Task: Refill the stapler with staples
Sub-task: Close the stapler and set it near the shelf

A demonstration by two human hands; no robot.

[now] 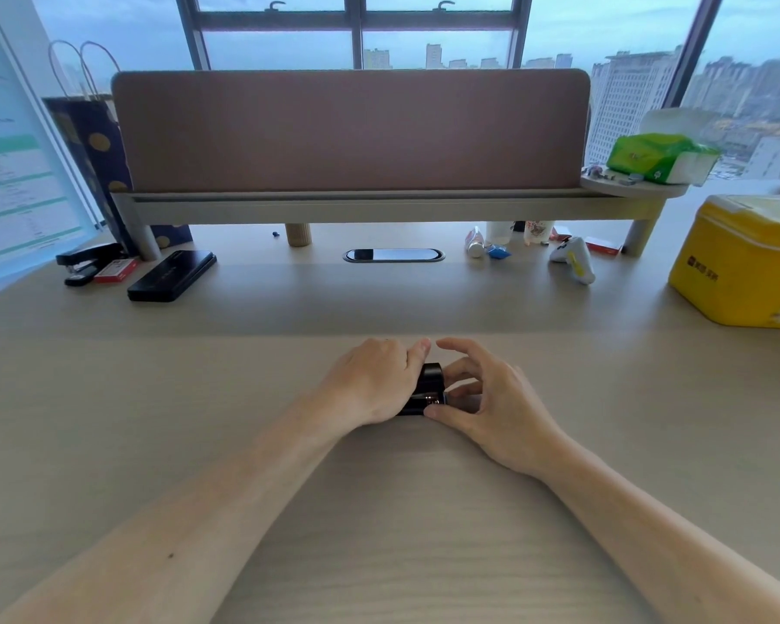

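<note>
A small black stapler (429, 385) rests on the pale wooden desk (154, 398) in the middle, a little ahead of me. My left hand (372, 382) covers and grips its left part from above. My right hand (482, 398) meets it from the right, thumb and fingertips pinched at its right end, where a bit of metal shows. Most of the stapler is hidden under both hands. I cannot make out any staples there.
At the back left lie another black stapler (86, 262), a red box (116, 270) and a black case (172, 276). A yellow tin (739, 263) stands at the right. Small bottles and a white gadget (575, 259) sit under the desk shelf (379, 204).
</note>
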